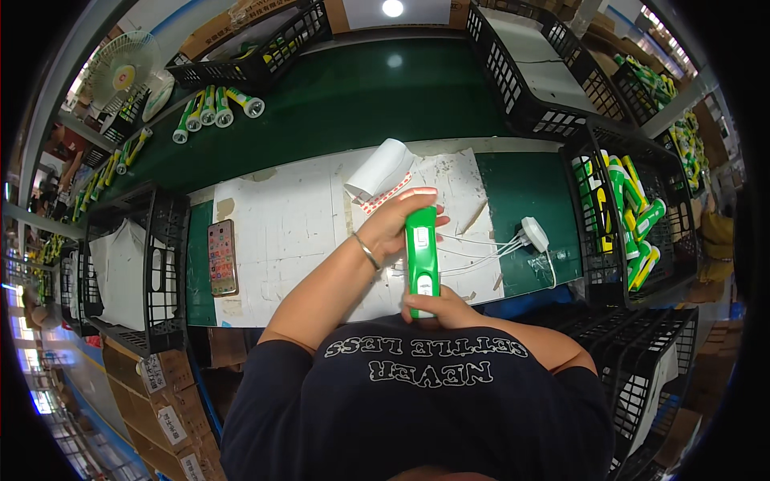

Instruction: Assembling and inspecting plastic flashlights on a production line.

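- A green flashlight (422,244) is being held over the near part of the bench (517,184), close to the torso (417,417), with its white switch (425,284) being turned upward.
- Its far end is being gripped by the left hand (391,226) and its near end by the right hand (443,308); the hands are being held apart, each clamped on it.
- It is being judged light and stiff, probably smooth plastic and slightly slippery; a grip around the middle of the body is being favoured.
- Its far tip and underside are being hidden by the hands.
- White cables (473,248) are being lost behind it; whether they are being joined to it cannot be told.
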A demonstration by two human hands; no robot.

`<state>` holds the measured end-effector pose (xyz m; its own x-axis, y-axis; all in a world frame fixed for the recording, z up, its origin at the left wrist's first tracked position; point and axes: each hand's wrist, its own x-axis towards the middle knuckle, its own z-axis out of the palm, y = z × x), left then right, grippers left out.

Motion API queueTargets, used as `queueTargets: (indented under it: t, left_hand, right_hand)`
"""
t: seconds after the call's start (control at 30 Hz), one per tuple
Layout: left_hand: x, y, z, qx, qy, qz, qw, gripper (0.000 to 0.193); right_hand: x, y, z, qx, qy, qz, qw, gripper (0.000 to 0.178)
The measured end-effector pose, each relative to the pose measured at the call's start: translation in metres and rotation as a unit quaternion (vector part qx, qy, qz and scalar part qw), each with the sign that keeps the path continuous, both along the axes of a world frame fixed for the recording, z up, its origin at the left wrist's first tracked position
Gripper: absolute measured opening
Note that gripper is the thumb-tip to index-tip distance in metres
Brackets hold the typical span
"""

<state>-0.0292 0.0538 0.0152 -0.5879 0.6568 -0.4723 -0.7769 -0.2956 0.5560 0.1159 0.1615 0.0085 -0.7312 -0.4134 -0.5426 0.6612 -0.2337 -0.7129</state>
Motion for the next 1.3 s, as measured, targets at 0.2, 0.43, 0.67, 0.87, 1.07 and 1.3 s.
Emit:
queueTargets:
  t: [0.2, 0.43, 0.67, 0.87, 1.07, 1.3]
  left_hand:
    - [0.001, 0.000, -0.003, -0.023, 0.049, -0.010, 0.998, 0.036]
    - [0.005, -0.005, -0.011, 0.032, -0.008, -0.025, 0.999, 0.045]
    - [0.051, -0.007, -0.017, 0.048, 0.030, 0.005, 0.998, 0.040]
    - [0.033, -0.018, -0.009, 0.001, 0.112, 0.073, 0.991, 0.030]
    - [0.028, -0.022, 0.000, -0.047, 0.199, 0.071, 0.976, 0.035]
    - [0.030, -0.025, -0.004, -0.062, 0.226, 0.057, 0.971, 0.037]
  right_hand:
    - [0.000, 0.000, -0.009, 0.055, -0.005, -0.001, 0.998, 0.024]
    - [0.000, 0.001, -0.005, 0.023, -0.017, 0.034, 0.999, 0.024]
    - [-0.004, 0.001, -0.011, -0.034, -0.037, -0.020, 0.999, 0.025]
    - [-0.021, 0.028, -0.015, 0.054, 0.077, -0.030, 0.995, 0.037]
    - [-0.048, 0.038, 0.024, 0.519, 0.576, 0.011, 0.631, 0.015]
    - [-0.050, 0.021, 0.033, 0.579, 0.622, 0.093, 0.519, 0.011]
